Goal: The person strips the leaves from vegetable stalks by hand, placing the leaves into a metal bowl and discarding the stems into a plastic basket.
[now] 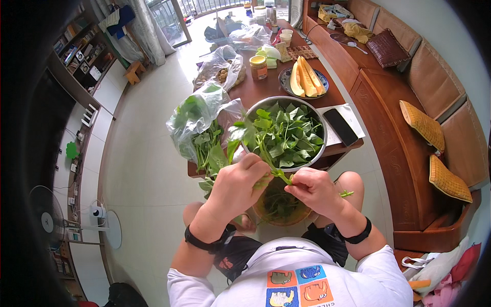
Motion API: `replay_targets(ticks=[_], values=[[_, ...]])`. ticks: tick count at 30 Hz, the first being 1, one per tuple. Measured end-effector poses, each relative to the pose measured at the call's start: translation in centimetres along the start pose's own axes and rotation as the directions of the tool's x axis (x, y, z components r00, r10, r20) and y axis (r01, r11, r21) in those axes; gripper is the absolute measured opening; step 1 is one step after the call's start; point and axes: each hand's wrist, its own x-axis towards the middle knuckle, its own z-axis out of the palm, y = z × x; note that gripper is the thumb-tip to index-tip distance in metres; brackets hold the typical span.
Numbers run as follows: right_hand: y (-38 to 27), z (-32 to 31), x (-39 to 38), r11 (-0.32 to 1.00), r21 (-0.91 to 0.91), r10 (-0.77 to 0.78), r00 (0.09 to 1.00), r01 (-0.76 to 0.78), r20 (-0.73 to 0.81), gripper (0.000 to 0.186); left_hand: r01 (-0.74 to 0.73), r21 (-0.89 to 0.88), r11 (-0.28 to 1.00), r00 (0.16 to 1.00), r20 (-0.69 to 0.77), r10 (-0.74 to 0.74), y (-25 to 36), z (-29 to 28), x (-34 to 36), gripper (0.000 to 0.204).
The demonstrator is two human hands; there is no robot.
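Both hands meet in front of me, just above the near rim of a metal bowl (326, 134) heaped with green leaves (291, 128). My left hand (240, 179) is closed around a leafy green stem (266, 153), whose leaves reach up over the bowl's left side. My right hand (314, 187) pinches the lower part of that stem, with a cut end poking out beyond the palm. Below the hands, between my knees, stands a round basin (284, 219) with green stalks in it. More leafy stems (207, 148) spill from a clear plastic bag (197, 112) left of the bowl.
On the wooden table (332, 84) are a phone (341, 127) on white paper, a plate of melon slices (307, 79), a yellow-lidded jar (259, 67) and another plastic bag (222, 66) with round brown things. A wooden sofa (381, 133) runs along the right; a fan (48, 220) stands left.
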Motion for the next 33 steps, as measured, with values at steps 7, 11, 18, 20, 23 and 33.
replay_targets(ticks=[7,11,18,20,23,33], values=[[0.2,0.0,0.2,0.995,-0.099,-0.027,0.999,0.024,-0.020,0.020,0.073,-0.019,0.997,0.997,0.020,-0.072,0.5,0.2,-0.1,0.021],[0.1,0.2,0.2,0.992,-0.123,-0.033,0.999,0.029,-0.028,0.019,0.159,-0.016,0.987,0.987,0.042,-0.158,1.0,0.4,0.0,0.018],[0.1,1.3,0.4,0.986,-0.158,-0.067,0.991,0.049,-0.114,0.019,0.319,-0.342,0.884,0.906,-0.164,-0.391,1.0,3.2,-0.4,0.011],[0.1,1.6,0.4,0.988,-0.151,-0.052,0.991,0.033,-0.122,0.019,0.333,-0.403,0.853,0.883,-0.183,-0.431,0.9,4.1,-0.6,0.010],[0.3,1.9,0.5,0.982,-0.162,-0.124,0.980,0.098,-0.158,0.020,0.328,-0.524,0.786,0.850,-0.199,-0.488,0.2,5.5,-1.2,0.011],[0.5,2.6,0.5,0.977,-0.195,-0.123,0.979,0.090,-0.165,0.020,0.307,-0.894,0.327,0.706,-0.016,-0.708,0.4,7.3,-1.7,0.013]])
